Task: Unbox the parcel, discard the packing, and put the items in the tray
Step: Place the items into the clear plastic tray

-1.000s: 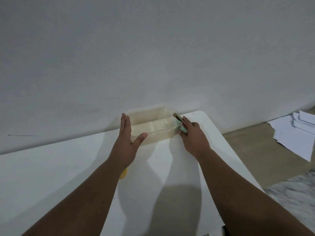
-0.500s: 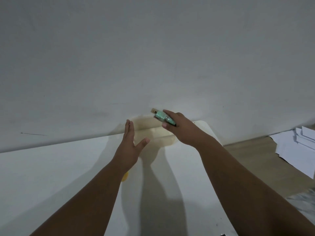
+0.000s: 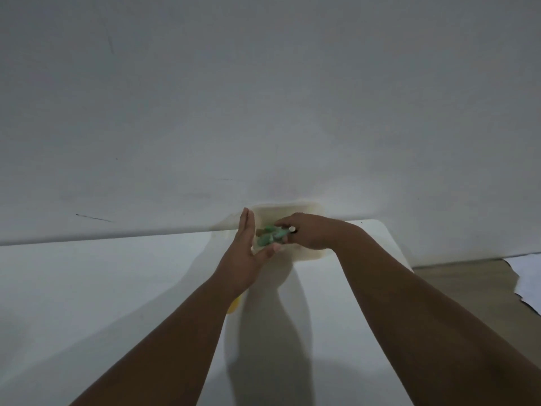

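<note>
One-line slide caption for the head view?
Right hand lowers green items into the cream tray; the open left hand steadies it.

We see a pale cream tray [image 3: 310, 254] that looks like smooth, slightly translucent plastic. The white table [image 3: 117, 282] looks smooth and matt, as does the painted wall [image 3: 263, 98]. The floor [image 3: 462, 279] resembles wood; white paper sheets [image 3: 530, 276] lie on it.
</note>
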